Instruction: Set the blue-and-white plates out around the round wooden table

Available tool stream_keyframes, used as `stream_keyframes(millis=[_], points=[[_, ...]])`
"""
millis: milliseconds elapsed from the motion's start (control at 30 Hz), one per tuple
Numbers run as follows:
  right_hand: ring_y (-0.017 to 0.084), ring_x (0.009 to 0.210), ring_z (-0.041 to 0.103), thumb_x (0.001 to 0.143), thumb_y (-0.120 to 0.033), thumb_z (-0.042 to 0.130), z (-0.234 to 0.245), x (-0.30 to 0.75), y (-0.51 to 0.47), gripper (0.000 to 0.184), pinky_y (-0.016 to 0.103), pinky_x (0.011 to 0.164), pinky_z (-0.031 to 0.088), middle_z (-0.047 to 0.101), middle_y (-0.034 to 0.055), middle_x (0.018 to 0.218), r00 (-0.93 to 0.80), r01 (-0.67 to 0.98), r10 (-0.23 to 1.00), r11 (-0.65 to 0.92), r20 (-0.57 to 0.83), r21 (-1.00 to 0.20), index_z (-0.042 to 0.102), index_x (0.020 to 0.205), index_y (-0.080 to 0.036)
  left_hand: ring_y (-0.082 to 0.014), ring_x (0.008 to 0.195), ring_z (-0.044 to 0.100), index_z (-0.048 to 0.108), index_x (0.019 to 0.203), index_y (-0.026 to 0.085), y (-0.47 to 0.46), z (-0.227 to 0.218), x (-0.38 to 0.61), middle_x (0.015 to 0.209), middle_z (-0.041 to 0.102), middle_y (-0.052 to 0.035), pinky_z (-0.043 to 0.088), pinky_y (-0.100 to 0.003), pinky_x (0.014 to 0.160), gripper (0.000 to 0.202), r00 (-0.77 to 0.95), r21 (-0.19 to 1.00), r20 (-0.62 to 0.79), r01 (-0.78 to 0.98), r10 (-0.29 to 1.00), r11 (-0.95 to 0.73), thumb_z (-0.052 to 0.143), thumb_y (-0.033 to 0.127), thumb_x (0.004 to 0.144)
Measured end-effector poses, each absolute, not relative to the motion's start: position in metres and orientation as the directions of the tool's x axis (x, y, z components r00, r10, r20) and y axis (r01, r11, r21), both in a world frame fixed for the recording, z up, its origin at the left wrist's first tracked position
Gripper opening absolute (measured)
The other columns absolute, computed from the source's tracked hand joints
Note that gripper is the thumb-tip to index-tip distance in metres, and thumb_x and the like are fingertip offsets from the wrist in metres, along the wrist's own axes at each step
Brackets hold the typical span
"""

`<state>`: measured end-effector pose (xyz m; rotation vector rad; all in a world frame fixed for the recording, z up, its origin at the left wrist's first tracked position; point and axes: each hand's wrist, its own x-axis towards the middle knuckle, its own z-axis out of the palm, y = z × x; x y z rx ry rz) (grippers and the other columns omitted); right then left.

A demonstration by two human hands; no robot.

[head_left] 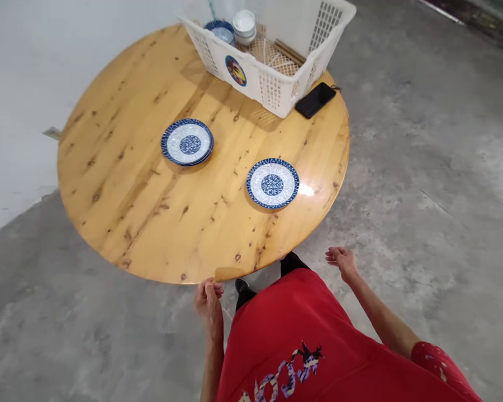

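My left hand (208, 298) is by the near edge of the round wooden table (121, 223), fingers loosely bent and a little apart, with nothing seen in it. Off to the right of my body, my right hand (341, 261) hangs over the floor, its fingers loosely stretched and holding nothing. Nearest to it on the table lies a blue-rimmed white plate (272, 183) with a blue patterned centre. Further left and back sits a small stack of matching plates (188, 142); their lower rims show beneath the top one.
A white plastic basket (251, 72) stands at the table's back, holding white bowls (244, 25), blue-patterned bowls (221, 32) and chopsticks (290, 51). A black phone (316, 100) lies beside it. A white wall (33, 67) borders the left; grey concrete floor (423, 167) surrounds the table.
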<state>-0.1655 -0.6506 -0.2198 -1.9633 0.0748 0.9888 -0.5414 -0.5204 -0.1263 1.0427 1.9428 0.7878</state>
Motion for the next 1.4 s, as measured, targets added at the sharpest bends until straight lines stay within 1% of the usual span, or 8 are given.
stream_keyframes(millis=[167, 300, 467, 633, 900, 1100, 1267, 1400], points=[[0.013, 0.051, 0.062, 0.068, -0.03, 0.067, -0.227, -0.259, -0.672, 0.021, 0.023, 0.047, 0.05, 0.068, 0.0057, 0.066, 0.683, -0.418, 0.313, -0.574, -0.66, -0.704, 0.062, 0.08, -0.013, -0.0148, 0.057, 0.059, 0.061, 0.092, 0.019, -0.545, -0.145, -0.645, 0.067, 0.064, 0.001, 0.049, -0.026, 0.058, 0.029, -0.351, 0.773, -0.416, 0.348, 0.839, 0.53, 0.048, 0.041, 0.077], [0.013, 0.047, 0.06, 0.067, -0.032, 0.067, -0.225, -0.347, -0.681, 0.021, 0.023, 0.045, 0.048, 0.066, 0.0047, 0.062, 0.671, -0.385, 0.353, -0.585, -0.652, -0.714, 0.062, 0.075, -0.013, -0.0172, 0.059, 0.062, 0.062, 0.094, 0.017, -0.581, -0.164, -0.752, 0.071, 0.067, -0.0025, 0.051, -0.03, 0.059, 0.039, -0.407, 0.744, -0.437, 0.338, 0.802, 0.577, 0.05, 0.049, 0.074], [0.013, 0.047, 0.059, 0.064, -0.036, 0.066, -0.212, -0.43, -0.669, 0.022, 0.024, 0.044, 0.047, 0.066, 0.003, 0.061, 0.614, -0.312, 0.473, -0.59, -0.632, -0.745, 0.062, 0.073, -0.015, -0.0181, 0.064, 0.063, 0.063, 0.095, 0.017, -0.631, -0.171, -0.86, 0.078, 0.069, -0.0047, 0.053, -0.032, 0.062, 0.042, -0.523, 0.772, -0.375, 0.281, 0.765, 0.57, 0.05, 0.052, 0.075], [0.014, 0.049, 0.06, 0.064, -0.04, 0.063, -0.185, -0.464, -0.636, 0.028, 0.025, 0.046, 0.047, 0.067, 0.0016, 0.063, 0.563, -0.197, 0.638, -0.514, -0.525, -0.835, 0.064, 0.078, -0.016, -0.0191, 0.064, 0.064, 0.063, 0.093, 0.016, -0.627, -0.172, -0.898, 0.075, 0.069, -0.0049, 0.053, -0.032, 0.061, 0.04, -0.564, 0.79, -0.353, 0.248, 0.746, 0.561, 0.05, 0.048, 0.072], [0.014, 0.054, 0.062, 0.073, -0.038, 0.06, -0.13, -0.45, -0.517, 0.024, 0.025, 0.05, 0.049, 0.07, 0.0043, 0.07, 0.575, 0.015, 0.781, -0.308, -0.244, -0.951, 0.065, 0.081, -0.016, -0.0184, 0.061, 0.063, 0.063, 0.089, 0.018, -0.482, -0.138, -0.862, 0.071, 0.068, -0.0026, 0.053, -0.03, 0.06, 0.037, -0.298, 0.851, -0.265, 0.375, 0.917, 0.368, 0.051, 0.05, 0.076], [0.013, 0.057, 0.064, 0.077, -0.033, 0.057, -0.11, -0.419, -0.374, 0.019, 0.022, 0.051, 0.05, 0.069, 0.0057, 0.073, 0.647, 0.084, 0.748, -0.265, -0.15, -0.961, 0.064, 0.08, -0.015, -0.017, 0.065, 0.065, 0.064, 0.083, 0.02, -0.316, -0.083, -0.8, 0.074, 0.07, -0.0031, 0.05, -0.026, 0.062, 0.028, -0.012, 0.837, -0.116, 0.537, 0.993, 0.105, 0.048, 0.043, 0.083], [0.015, 0.062, 0.067, 0.078, -0.029, 0.054, -0.105, -0.391, -0.271, 0.02, 0.024, 0.058, 0.05, 0.07, 0.0052, 0.076, 0.702, 0.196, 0.702, -0.355, -0.122, -0.914, 0.067, 0.084, -0.015, -0.0151, 0.061, 0.065, 0.061, 0.077, 0.019, -0.18, -0.06, -0.715, 0.075, 0.07, -0.0043, 0.048, -0.025, 0.06, 0.027, 0.193, 0.815, -0.058, 0.576, 0.979, -0.065, 0.046, 0.04, 0.084], [0.019, 0.077, 0.068, 0.081, -0.026, 0.05, -0.105, -0.373, -0.209, 0.027, 0.027, 0.072, 0.049, 0.073, 0.0069, 0.084, 0.726, 0.381, 0.682, -0.502, -0.085, -0.776, 0.072, 0.092, -0.015, -0.0154, 0.062, 0.066, 0.063, 0.088, 0.017, -0.104, -0.068, -0.655, 0.082, 0.072, -0.007, 0.047, -0.024, 0.056, 0.029, 0.296, 0.825, -0.066, 0.554, 0.953, -0.115, 0.045, 0.039, 0.084]])
